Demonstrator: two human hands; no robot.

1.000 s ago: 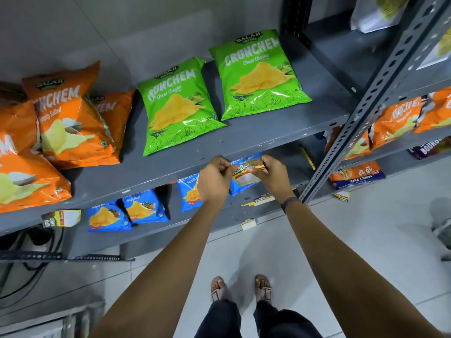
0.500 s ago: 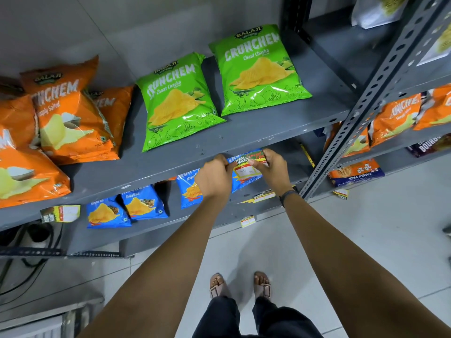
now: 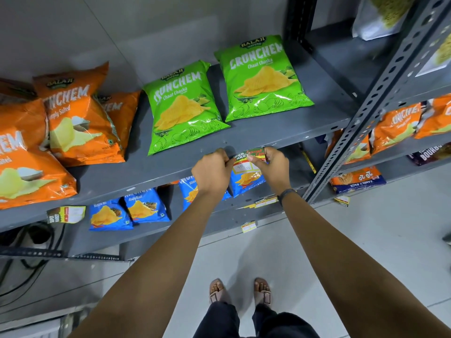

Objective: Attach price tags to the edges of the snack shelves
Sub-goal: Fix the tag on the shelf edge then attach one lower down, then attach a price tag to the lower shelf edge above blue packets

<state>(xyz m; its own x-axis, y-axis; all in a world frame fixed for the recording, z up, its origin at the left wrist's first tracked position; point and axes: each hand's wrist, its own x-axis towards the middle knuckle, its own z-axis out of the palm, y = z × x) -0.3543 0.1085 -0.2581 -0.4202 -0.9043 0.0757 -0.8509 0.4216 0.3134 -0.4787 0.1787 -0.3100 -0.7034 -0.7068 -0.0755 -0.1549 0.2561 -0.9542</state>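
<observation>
We pinch the price tag [image 3: 247, 162] between both hands, left hand [image 3: 212, 168] on its left edge, right hand [image 3: 273, 164] on its right, against the grey shelf edge [image 3: 156, 178]. Risk: uneven pressure may seat it crooked, or weak adhesion may let it droop.

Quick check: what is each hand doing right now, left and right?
Left hand: closed, pinching the left end of the price tag.
Right hand: closed, pinching the tag's right end.
</observation>
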